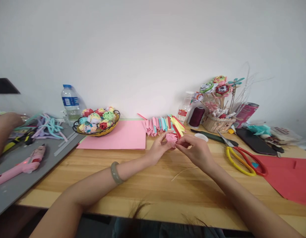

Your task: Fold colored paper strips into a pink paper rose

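Over the middle of the wooden table, my left hand (158, 149) grips a small pink folded-paper flower (171, 138) between thumb and fingers. My right hand (196, 150) pinches at the flower's lower right edge; its fingertips partly hide what lies between them. A thin pale string (183, 171) curves on the table below my right wrist. Just behind the flower stands a row of folded paper strips (156, 125) in pink, blue, yellow and red. A white round lid (201, 137) lies behind my right hand.
Pink paper sheets (128, 135) lie left, under a basket (105, 131) of paper flowers. Scissors (238, 155), a phone (255, 141) and red paper (289, 177) lie right. Far left are a pink glue gun (23, 167), a bottle (70, 104) and another person's arm (5, 129).
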### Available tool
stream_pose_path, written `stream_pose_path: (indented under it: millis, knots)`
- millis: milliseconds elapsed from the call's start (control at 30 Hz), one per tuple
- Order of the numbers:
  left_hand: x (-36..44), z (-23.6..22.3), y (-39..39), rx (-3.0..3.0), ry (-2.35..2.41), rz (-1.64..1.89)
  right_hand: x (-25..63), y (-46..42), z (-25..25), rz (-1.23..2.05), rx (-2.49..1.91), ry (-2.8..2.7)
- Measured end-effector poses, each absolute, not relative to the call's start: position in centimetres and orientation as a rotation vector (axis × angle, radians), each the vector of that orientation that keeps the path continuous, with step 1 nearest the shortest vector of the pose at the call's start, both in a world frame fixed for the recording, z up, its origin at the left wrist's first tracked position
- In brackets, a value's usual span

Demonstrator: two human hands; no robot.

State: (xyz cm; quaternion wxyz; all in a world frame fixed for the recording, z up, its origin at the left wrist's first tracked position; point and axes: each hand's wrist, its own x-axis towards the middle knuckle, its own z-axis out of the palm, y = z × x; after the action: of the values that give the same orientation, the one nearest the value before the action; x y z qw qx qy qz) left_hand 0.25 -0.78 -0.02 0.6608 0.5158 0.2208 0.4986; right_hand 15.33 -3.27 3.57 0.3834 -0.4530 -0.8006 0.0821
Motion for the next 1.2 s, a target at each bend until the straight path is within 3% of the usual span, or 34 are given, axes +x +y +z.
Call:
stream_pose_path:
  millis: [567,933,1200]
  knots:
    - [0.4,0.2,-1.2,1.022,0.471,1.112,15.5,-3.1,2.8,-0.144,-1.098,-2.084]
    - [0.9,0.1,-1.4,1.034,0.538,1.180,15.4,-3.2,2.2,-0.815,-1.220,-2.013]
    - [0.8,0.1,-1.3,0.964,0.516,1.175,15.6,-3.1,2.0,-0.817,-1.225,-1.988]
